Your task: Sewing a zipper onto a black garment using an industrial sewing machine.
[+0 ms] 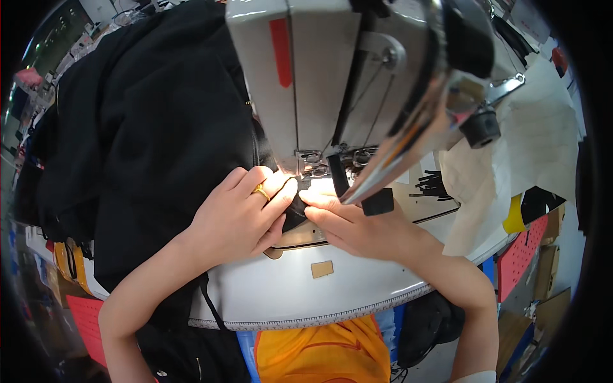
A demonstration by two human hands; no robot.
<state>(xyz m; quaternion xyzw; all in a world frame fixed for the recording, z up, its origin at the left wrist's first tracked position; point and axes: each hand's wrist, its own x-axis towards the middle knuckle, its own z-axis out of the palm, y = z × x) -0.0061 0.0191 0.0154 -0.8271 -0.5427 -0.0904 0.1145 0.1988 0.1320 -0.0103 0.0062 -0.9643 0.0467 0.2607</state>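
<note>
Under the lit needle area of a white sewing machine (pixel 262 57), both my hands work at the edge of a black garment (pixel 153 115). My left hand (pixel 241 210), a gold ring on one finger, presses and grips the black cloth just left of the needle area, fingers bent and close together. My right hand (pixel 361 223) pinches the cloth's edge from the right, its fingertips close to those of my left. A narrow piece of the cloth shows between the hands. The needle itself is hard to make out, and the machine's chrome-like cover partly hides my right hand.
The white table (pixel 364 290) has a measuring tape along its curved front edge and a small tan patch (pixel 322 269). Short black strips (pixel 432 186) lie right of the machine, beside pale cloth (pixel 536 121). A black knob (pixel 480 127) juts out above. Pink perforated sheets (pixel 520 258) hang at the side.
</note>
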